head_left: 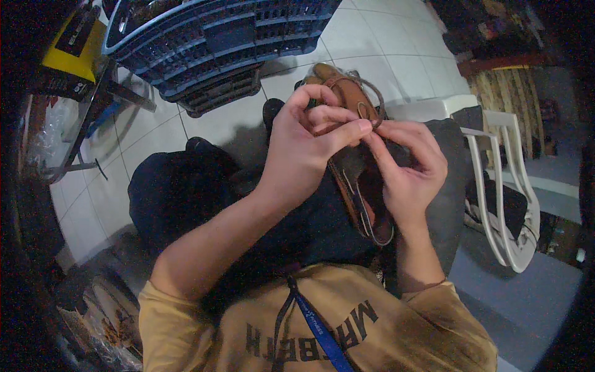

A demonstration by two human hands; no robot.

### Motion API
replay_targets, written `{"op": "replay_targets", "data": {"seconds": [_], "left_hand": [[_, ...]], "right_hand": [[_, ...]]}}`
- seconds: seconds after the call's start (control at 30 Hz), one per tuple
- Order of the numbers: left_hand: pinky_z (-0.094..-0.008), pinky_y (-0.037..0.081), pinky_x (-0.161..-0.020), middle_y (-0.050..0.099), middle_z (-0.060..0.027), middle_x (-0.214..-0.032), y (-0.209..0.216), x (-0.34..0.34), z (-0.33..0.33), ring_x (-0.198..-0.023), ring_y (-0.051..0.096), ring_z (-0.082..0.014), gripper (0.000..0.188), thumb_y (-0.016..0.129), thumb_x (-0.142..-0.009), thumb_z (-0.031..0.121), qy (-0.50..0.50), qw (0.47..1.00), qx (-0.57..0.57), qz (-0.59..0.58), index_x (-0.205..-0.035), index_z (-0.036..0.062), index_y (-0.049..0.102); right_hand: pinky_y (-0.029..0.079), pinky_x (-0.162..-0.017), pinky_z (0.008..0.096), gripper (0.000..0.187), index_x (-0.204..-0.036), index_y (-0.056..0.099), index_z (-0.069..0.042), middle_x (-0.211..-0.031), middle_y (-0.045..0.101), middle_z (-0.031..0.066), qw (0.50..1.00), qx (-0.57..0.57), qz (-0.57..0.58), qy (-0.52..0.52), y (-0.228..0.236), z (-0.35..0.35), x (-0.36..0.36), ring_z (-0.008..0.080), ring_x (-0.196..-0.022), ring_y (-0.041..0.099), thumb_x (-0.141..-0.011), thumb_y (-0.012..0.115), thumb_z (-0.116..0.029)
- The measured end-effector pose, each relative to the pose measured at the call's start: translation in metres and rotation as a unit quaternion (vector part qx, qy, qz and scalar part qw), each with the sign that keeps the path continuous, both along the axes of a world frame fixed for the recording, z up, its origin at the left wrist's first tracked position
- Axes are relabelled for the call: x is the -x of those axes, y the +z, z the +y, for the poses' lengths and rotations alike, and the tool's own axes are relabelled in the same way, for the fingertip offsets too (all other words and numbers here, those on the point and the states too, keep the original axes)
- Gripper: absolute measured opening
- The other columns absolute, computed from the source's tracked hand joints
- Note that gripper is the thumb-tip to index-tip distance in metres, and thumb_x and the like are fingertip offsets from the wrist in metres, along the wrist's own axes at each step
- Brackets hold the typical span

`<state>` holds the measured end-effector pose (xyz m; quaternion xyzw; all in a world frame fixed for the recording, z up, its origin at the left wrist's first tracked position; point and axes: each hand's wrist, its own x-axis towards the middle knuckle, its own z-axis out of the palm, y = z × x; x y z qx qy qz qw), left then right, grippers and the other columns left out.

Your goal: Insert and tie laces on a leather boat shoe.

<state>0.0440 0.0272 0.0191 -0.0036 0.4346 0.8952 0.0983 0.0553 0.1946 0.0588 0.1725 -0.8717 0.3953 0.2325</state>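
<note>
A brown leather shoe (354, 94) rests on my lap, its toe pointing away from me and its dark opening toward me. A thin brown shoelace (379, 102) loops up from the front of the shoe. My left hand (302, 144) is closed over the shoe's front, thumb and fingertips pinched on the lace. Against it, my right hand (411, 162) pinches the same lace between thumb and index finger. The fingertips of both hands meet, hiding part of the lace and the shoe's middle.
A blue plastic crate (211, 46) stands ahead on the left, above a darker crate (217, 93). To the right is a white plastic chair (517, 186). A yellow and black bag or box (75, 49) sits at the far left. Pale tiles (396, 37) cover the floor.
</note>
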Motion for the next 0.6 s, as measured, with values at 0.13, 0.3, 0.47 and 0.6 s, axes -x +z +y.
{"op": "replay_targets", "data": {"seconds": [0.13,0.3,0.47,0.6], "left_hand": [[-0.0281,0.057,-0.086,0.074,-0.0099,-0.100,0.006,0.002,-0.003,-0.095,0.071,-0.0161,0.041,0.081,-0.088,0.008,-0.001,1.000,0.020,-0.016,-0.113,0.0047,0.049],[-0.0290,0.058,-0.088,0.074,-0.0112,-0.103,0.006,0.010,-0.014,-0.099,0.071,-0.0154,0.039,0.077,-0.088,0.002,-0.062,0.998,0.008,-0.005,-0.113,0.0034,0.047],[-0.0301,0.059,-0.091,0.073,-0.0124,-0.107,0.001,0.014,-0.014,-0.101,0.071,-0.0165,0.039,0.076,-0.085,-0.006,-0.082,0.997,-0.006,0.005,-0.112,0.0049,0.049],[-0.0342,0.061,-0.094,0.072,-0.0143,-0.108,0.001,0.016,-0.015,-0.104,0.071,-0.0184,0.039,0.076,-0.085,-0.009,-0.093,0.993,0.013,0.064,-0.111,0.0053,0.050]], "right_hand": [[0.057,-0.078,0.0328,0.018,-0.091,0.077,-0.001,-0.092,0.076,0.0118,0.999,-0.012,0.029,0.013,0.000,0.000,0.002,0.0233,-0.084,0.073,-0.076,0.085,0.002],[0.057,-0.077,0.0338,0.016,-0.090,0.076,-0.001,-0.089,0.076,0.0117,0.994,-0.072,0.069,0.035,0.004,-0.001,0.003,0.0236,-0.083,0.073,-0.076,0.084,0.002],[0.057,-0.077,0.0337,0.014,-0.091,0.077,0.000,-0.088,0.076,0.0110,0.998,-0.056,0.004,0.020,0.010,0.001,0.002,0.0230,-0.083,0.073,-0.077,0.083,0.000],[0.056,-0.077,0.0317,0.012,-0.089,0.077,0.001,-0.087,0.076,0.0102,0.997,-0.020,-0.069,-0.003,0.019,0.003,0.003,0.0209,-0.082,0.073,-0.078,0.083,-0.001]]}}
